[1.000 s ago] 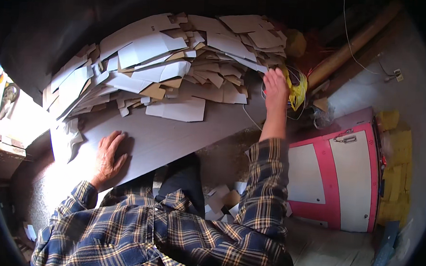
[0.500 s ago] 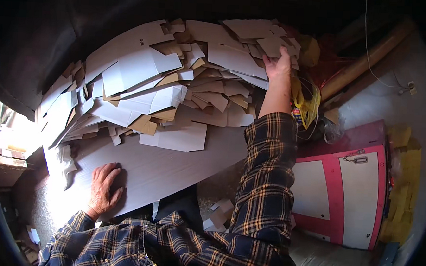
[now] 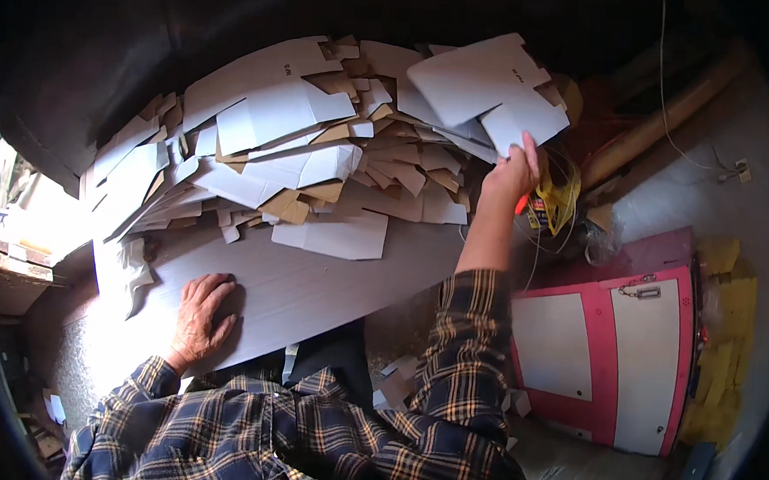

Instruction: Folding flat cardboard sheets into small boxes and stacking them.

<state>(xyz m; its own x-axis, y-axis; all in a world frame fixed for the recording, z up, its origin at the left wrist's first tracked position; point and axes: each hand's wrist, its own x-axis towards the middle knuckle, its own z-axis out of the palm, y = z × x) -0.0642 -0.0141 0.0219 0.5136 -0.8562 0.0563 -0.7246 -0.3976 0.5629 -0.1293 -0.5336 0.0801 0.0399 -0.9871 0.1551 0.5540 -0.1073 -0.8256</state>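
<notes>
At the right end of the heap, my right hand [image 3: 513, 170] is closed on the near corner of a flat white cardboard box blank [image 3: 484, 80]. The blank is lifted and tilted over the other pieces. My left hand [image 3: 202, 319] lies on the grey table top [image 3: 312, 293] near its front edge, fingers stretched out and nothing in them. Between the hands and the back spreads a large pile of cardboard blanks [image 3: 282, 115], white on one face and brown on the other. One white blank [image 3: 332, 235] lies flat at the pile's near side.
Right of the table stands a pink and white cabinet [image 3: 601, 347] with a latch. A yellow plastic bag [image 3: 559, 197] hangs by the table's right end. A crumpled white bag [image 3: 132, 272] lies at the left. Cardboard scraps [image 3: 402, 378] are on the floor.
My right hand has taken hold of a white box blank and drawn it up and toward me from the pile's right end. My left hand stays resting on the table.
</notes>
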